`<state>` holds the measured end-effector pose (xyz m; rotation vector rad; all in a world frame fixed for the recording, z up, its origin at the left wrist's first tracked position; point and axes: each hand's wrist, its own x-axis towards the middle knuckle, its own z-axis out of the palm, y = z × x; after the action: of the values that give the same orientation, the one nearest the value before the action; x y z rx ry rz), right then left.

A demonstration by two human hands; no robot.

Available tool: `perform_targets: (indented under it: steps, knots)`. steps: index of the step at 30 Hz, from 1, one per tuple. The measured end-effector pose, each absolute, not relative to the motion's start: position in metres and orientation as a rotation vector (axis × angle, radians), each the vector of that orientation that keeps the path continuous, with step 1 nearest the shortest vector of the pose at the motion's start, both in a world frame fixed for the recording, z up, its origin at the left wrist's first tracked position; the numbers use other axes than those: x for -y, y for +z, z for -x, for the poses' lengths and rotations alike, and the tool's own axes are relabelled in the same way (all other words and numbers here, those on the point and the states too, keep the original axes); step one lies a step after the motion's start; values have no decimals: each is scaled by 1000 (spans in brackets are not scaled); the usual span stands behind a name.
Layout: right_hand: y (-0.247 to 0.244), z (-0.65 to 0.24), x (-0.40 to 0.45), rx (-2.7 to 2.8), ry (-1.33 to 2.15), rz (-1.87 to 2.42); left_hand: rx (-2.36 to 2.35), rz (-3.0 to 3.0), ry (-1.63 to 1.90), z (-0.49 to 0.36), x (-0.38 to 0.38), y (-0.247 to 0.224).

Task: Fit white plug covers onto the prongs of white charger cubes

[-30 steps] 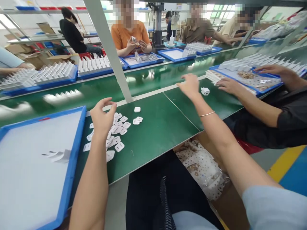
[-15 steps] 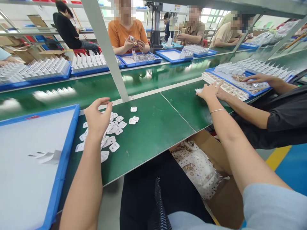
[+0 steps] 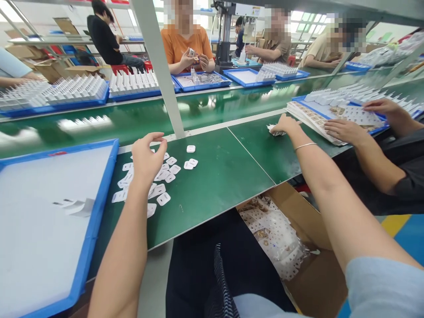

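My left hand [image 3: 149,154] hovers over a loose pile of small white square plastic covers [image 3: 160,190] with dark slots. Its fingers are curled towards the thumb in a pinch, and what they hold, if anything, is hidden. Three more covers [image 3: 191,149] lie apart to the right of the pile. Far out on the right of the green table, my right hand [image 3: 289,123] is closed around a few white plastic plug housings [image 3: 277,131], partly covered by the fingers. A wristband circles that wrist.
A blue-rimmed tray [image 3: 94,212] at left holds one white pronged piece [image 3: 77,207]. A co-worker's hand [image 3: 344,130] rests by stacked sheets [image 3: 309,118] and a tray of white parts. Below the table edge is a cardboard box [image 3: 291,207]. A post [image 3: 159,66] rises behind.
The view has shifted slightly left. My right hand has drawn away from the stacked sheets, with the white housings under its fingers. The co-worker's near hand has moved right. My left hand keeps its curled pose.
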<state>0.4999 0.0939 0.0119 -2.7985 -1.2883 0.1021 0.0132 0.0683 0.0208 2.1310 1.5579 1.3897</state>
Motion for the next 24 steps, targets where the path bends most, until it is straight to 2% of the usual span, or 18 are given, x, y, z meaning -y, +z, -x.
perform_targets:
  steps: [3,6,13,19,24]
  knots:
    - [16,-464,-99,1428,151,2584,-1493,-2283,1310,-18,-69,14]
    - [30,-407,-99,1630,226,2161,-1374,-2573,1240,-29,-65,6]
    - [62,-250,-64,1993,731,1348,-1197,-2940,1036,-54,-46,-2]
    - [65,-196,-47,2104,847,1275,-1253,-2910,1076,-34,-59,-6]
    - [63,-191,-72,1923,1197,1108,-1227,-2593,1421,-10,-77,-7]
